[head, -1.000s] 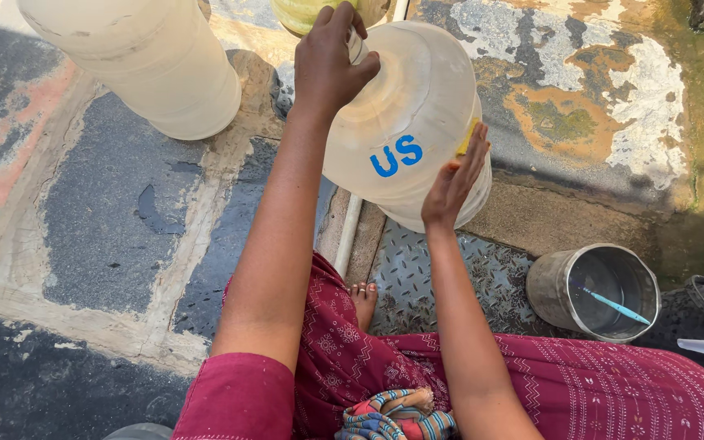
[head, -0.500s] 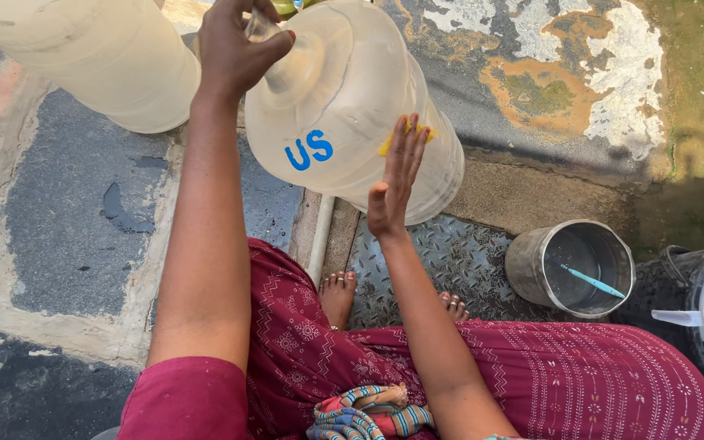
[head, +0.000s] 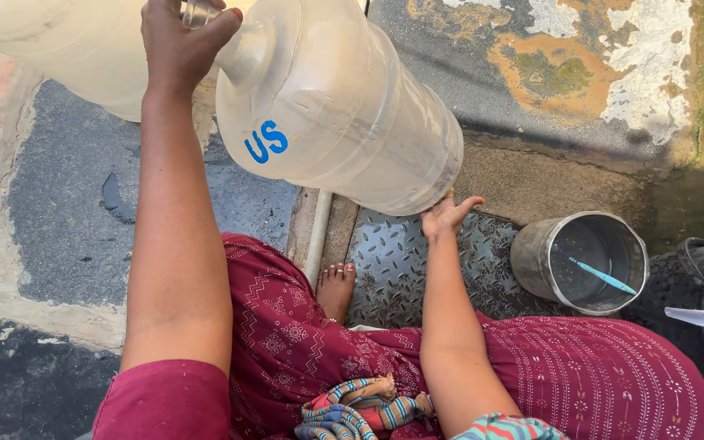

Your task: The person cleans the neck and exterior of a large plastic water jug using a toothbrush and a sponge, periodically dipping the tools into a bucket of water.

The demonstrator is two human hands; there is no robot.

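Translucent plastic water jug (head: 344, 106) tilted; left hand (head: 179, 45) grip clamps neck, right hand (head: 447, 216) open-palmed under base. Slip likely: heavy jug could drop onto bare foot (head: 336, 287) or steel pot (head: 584, 262).

Cloudy clear jug (head: 344, 106) with blue lettering; maroon skirt (head: 596, 383) with white print; grey metal pot (head: 584, 261).

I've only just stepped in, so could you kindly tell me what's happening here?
A seated person is handling a large translucent water jug, tilted on its side above the ground. The left hand grips its neck, fingers wrapped around it, while the right hand supports the bottom edge from below. A second jug stands to the left, and a steel pot of water sits to the right.
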